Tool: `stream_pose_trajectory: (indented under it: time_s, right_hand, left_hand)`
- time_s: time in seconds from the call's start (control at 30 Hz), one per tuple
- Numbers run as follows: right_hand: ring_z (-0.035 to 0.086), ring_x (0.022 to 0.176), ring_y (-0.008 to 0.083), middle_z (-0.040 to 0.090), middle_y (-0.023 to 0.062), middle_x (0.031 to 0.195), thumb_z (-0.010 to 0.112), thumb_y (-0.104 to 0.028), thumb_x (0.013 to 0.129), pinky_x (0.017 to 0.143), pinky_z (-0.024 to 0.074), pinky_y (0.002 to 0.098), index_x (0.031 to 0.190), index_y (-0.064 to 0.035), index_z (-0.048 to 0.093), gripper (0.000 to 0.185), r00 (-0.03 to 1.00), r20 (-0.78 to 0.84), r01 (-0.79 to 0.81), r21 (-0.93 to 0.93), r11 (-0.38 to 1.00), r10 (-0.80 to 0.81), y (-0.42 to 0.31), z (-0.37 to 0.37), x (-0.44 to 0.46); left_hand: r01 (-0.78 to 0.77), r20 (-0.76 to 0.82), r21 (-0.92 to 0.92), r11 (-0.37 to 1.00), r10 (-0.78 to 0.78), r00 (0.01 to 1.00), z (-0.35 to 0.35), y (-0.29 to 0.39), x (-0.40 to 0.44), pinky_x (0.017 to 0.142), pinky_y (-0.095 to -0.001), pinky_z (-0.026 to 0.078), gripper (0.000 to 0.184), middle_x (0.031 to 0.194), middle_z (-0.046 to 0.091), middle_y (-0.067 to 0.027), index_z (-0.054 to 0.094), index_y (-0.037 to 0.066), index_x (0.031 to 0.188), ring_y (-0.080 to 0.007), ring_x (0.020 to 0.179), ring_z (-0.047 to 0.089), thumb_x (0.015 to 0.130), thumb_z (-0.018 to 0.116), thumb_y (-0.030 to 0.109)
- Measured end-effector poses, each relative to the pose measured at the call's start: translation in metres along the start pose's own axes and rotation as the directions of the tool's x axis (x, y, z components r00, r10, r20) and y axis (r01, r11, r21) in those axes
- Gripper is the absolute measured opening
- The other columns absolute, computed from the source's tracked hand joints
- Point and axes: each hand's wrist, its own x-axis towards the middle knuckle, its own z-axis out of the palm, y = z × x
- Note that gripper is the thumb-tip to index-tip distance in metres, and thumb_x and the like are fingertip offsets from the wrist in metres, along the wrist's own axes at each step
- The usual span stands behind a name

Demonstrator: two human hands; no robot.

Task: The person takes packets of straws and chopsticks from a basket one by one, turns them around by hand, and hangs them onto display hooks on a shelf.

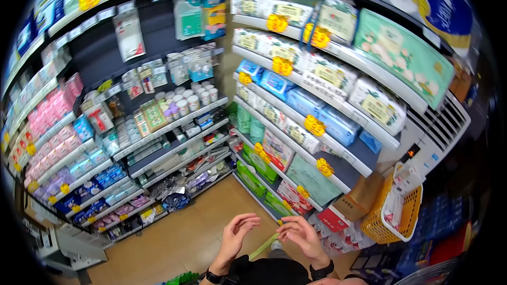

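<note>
While hovering with left hand (235,233) and right hand (303,235) loosely open, see yellow basket (378,231), white packets (393,208) inside, right of grip.

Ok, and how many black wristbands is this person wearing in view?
2. One is a black band just below the left hand; the other is a black band just below the right hand.

Yellow colours the openwork plastic basket (376,229) right of the fingers (297,224); pale pink blossoms pattern the mint-green rectangular pack (402,58) high above them; bright green marks the flat plastic packs (251,180) nearer above; the smooth floor (195,229) is tan.
</note>
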Motion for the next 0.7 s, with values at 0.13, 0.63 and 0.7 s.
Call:
stream_pose_trajectory:
  time_s: [0.13,0.63,0.7]
  right_hand:
    - [0.063,0.101,0.018,0.064,0.0144,0.116,0.055,-0.006,0.098,0.087,0.0488,0.0305,0.137,-0.0012,0.043,0.04,0.995,-0.077,0.068,0.0,0.998,-0.068,0.001,-0.026,-0.025]
    - [0.061,0.101,0.0157,0.063,0.011,0.112,0.053,-0.004,0.1,0.089,0.0482,0.0298,0.136,-0.0026,0.043,0.038,0.832,-0.471,0.306,-0.05,0.951,-0.293,-0.047,-0.163,-0.148]
    - [0.062,0.101,0.0157,0.063,0.0112,0.112,0.053,-0.004,0.1,0.089,0.0481,0.0296,0.136,-0.0022,0.043,0.037,0.8,-0.505,0.343,-0.058,0.938,-0.324,-0.052,-0.183,-0.168]
  left_hand:
    - [0.054,0.093,0.027,0.998,-0.057,0.994,0.03,-0.006,0.014,0.094,-0.031,0.048,0.03,0.118,0.067,-0.015,0.057,-0.003,0.126,-0.0209,0.109,0.064,0.098,0.056,0.009]
    - [0.067,0.504,0.21,0.975,-0.167,0.847,0.238,-0.061,0.06,0.09,-0.0313,0.047,0.03,0.113,0.069,-0.0144,0.059,-0.003,0.124,-0.021,0.103,0.065,0.099,0.055,0.014]
    - [0.069,0.535,0.227,0.971,-0.183,0.825,0.267,-0.074,0.065,0.091,-0.0317,0.047,0.031,0.114,0.068,-0.0138,0.058,-0.002,0.124,-0.0209,0.104,0.065,0.098,0.055,0.015]
